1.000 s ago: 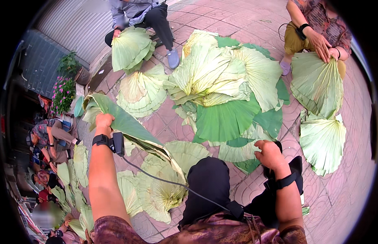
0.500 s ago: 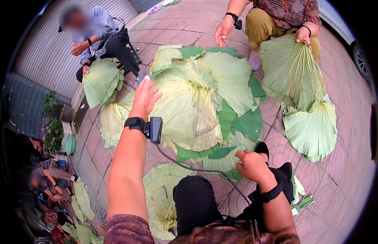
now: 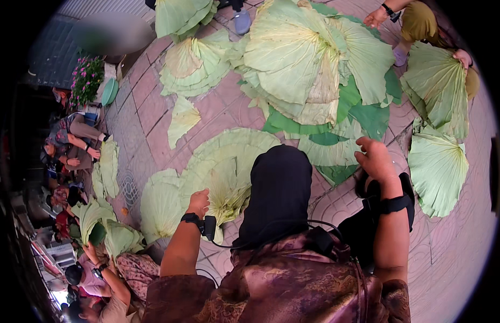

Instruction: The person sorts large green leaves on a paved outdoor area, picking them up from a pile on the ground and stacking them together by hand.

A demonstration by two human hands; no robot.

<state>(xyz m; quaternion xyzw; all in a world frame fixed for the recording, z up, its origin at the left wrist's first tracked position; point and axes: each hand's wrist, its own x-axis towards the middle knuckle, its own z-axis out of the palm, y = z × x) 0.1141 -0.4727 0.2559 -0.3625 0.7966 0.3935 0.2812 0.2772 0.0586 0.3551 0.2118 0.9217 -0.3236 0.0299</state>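
Observation:
My left hand [image 3: 198, 203] is over the lower left edge of a fanned stack of pale green lotus leaves [image 3: 223, 148] lying on the ground by my knee. Its fingers look loosely bent and apart, with nothing visible in them. My right hand [image 3: 376, 160] hovers above my right leg, just below a large heap of leaves. The fingers there are half bent, thumb apart, and hold nothing. On top of that heap lies a broad pale lotus leaf [image 3: 285, 59] with a browned patch; darker green leaves [image 3: 371, 119] stick out underneath.
A smaller leaf stack [image 3: 198, 62] and a single folded leaf [image 3: 182, 119] lie to the left. At the right a co-worker's hand [image 3: 463, 58] holds a leaf bundle [image 3: 435, 86] over another bundle [image 3: 438, 169]. More people sit along the left, near pink flowers [image 3: 85, 81] and a green basin [image 3: 109, 92].
My left hand has drawn back from the big heap to the leaf stack near my knee. My right hand stays by my leg. The view has tilted down and turned left.

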